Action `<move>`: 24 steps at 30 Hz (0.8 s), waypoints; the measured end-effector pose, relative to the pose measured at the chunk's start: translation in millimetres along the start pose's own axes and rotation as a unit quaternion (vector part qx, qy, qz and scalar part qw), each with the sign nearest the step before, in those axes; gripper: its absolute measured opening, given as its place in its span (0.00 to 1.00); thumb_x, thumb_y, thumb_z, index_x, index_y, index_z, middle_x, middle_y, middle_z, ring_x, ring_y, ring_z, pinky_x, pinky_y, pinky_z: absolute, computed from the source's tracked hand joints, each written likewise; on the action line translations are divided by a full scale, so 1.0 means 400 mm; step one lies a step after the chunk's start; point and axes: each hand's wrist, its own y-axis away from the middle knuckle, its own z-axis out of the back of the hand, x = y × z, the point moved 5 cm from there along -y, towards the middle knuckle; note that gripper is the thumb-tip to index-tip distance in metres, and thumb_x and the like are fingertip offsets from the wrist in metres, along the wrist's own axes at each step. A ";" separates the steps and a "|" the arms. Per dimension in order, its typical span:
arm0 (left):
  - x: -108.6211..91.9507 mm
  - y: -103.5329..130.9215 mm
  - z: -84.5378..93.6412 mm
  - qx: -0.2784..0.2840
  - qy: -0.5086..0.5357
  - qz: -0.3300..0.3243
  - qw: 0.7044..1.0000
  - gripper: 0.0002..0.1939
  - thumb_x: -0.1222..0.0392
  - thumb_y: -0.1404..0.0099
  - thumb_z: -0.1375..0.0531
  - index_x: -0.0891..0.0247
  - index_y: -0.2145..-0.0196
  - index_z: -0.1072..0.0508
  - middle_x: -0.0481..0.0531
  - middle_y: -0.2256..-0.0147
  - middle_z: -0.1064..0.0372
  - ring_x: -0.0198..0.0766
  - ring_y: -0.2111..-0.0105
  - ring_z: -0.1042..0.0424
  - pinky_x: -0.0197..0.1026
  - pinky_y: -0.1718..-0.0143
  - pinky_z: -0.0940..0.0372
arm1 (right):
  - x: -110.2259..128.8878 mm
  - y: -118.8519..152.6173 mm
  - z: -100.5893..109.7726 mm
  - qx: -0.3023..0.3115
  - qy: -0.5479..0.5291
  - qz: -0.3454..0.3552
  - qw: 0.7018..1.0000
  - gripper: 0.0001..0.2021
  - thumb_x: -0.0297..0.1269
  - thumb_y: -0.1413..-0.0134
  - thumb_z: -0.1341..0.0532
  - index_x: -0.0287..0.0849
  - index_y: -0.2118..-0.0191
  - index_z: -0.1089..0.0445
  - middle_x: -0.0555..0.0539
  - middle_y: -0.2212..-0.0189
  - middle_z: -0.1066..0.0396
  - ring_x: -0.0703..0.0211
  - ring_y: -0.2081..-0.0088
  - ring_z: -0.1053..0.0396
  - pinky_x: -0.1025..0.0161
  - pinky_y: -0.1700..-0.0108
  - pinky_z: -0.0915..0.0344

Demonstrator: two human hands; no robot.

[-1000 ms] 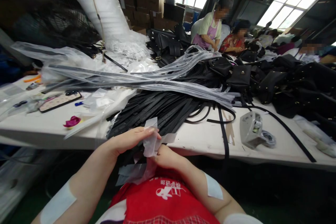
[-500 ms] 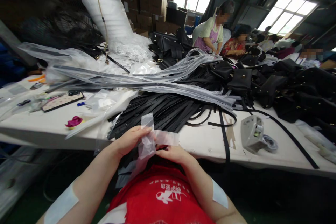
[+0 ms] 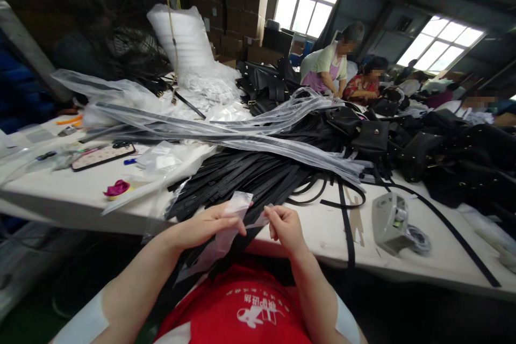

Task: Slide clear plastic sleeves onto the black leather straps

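Note:
My left hand (image 3: 213, 224) is closed on a strip of clear plastic film (image 3: 228, 236) at the table's front edge, its thumb lying over the film. The film hangs down toward my red apron. To its right, my right hand (image 3: 283, 224) pinches a corner of the same translucent plastic between thumb and fingertips. Just beyond both hands lies a pile of black straps (image 3: 226, 174) on the white table (image 3: 314, 231). Long straps in clear sleeves (image 3: 274, 145) cross over that pile.
A grey tape dispenser (image 3: 389, 223) stands at right near a long black strap. Black bags (image 3: 463, 145) are heaped at the right. A phone (image 3: 104, 156) and a magenta item (image 3: 116, 188) lie left. People work across the table.
My right hand has risen and moved slightly right, drawing a piece of the film into a thin, stretched end. The film in my left hand now tilts to the right. The view has shifted slightly.

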 end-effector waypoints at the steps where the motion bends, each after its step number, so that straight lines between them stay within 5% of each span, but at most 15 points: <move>1: -0.016 -0.002 -0.021 0.027 -0.033 -0.024 0.999 0.18 0.47 0.35 0.45 0.59 0.66 0.19 0.52 0.52 0.27 0.48 0.50 0.33 0.41 0.48 0.42 | -0.005 -0.002 -0.007 0.013 -0.020 -0.015 1.000 0.22 0.56 0.47 0.40 0.39 0.75 0.29 0.56 0.93 0.42 0.69 0.90 0.50 0.70 0.85 0.53; 5: -0.020 -0.030 -0.074 0.031 -0.043 -0.055 0.997 0.19 0.47 0.32 0.48 0.60 0.60 0.21 0.53 0.59 0.24 0.46 0.57 0.29 0.43 0.51 0.39 | -0.003 -0.006 -0.013 0.040 -0.148 -0.049 0.987 0.26 0.60 0.48 0.42 0.37 0.68 0.28 0.52 0.88 0.34 0.68 0.89 0.46 0.69 0.85 0.51; 8: 0.032 -0.049 -0.054 -0.058 0.074 0.005 0.996 0.21 0.44 0.35 0.45 0.63 0.61 0.21 0.54 0.63 0.24 0.45 0.65 0.25 0.42 0.61 0.34 | 0.005 -0.005 0.005 0.051 -0.252 -0.079 0.963 0.31 0.60 0.44 0.47 0.35 0.52 0.32 0.43 0.74 0.23 0.62 0.81 0.32 0.65 0.75 0.38; 12: 0.074 -0.051 -0.021 -0.109 0.150 0.037 0.982 0.21 0.44 0.40 0.40 0.65 0.63 0.21 0.56 0.64 0.23 0.45 0.66 0.24 0.42 0.63 0.33 | 0.011 -0.001 0.034 0.049 -0.275 -0.084 0.957 0.27 0.46 0.47 0.40 0.35 0.44 0.38 0.38 0.63 0.22 0.53 0.68 0.24 0.59 0.63 0.34; 19: 0.076 -0.046 -0.030 -0.112 0.160 0.057 0.979 0.21 0.44 0.42 0.38 0.65 0.64 0.20 0.57 0.65 0.22 0.47 0.64 0.25 0.43 0.61 0.33 | 0.004 0.009 0.065 0.086 -0.237 -0.061 0.966 0.28 0.34 0.50 0.39 0.44 0.42 0.40 0.39 0.49 0.28 0.51 0.59 0.24 0.56 0.56 0.35; 24: 0.073 -0.044 -0.040 -0.107 0.128 0.069 0.984 0.21 0.42 0.43 0.38 0.64 0.64 0.20 0.56 0.64 0.22 0.47 0.64 0.25 0.42 0.60 0.34 | -0.008 0.049 0.123 0.125 -0.173 -0.042 0.976 0.23 0.29 0.55 0.39 0.42 0.49 0.31 0.41 0.52 0.26 0.52 0.55 0.26 0.54 0.51 0.36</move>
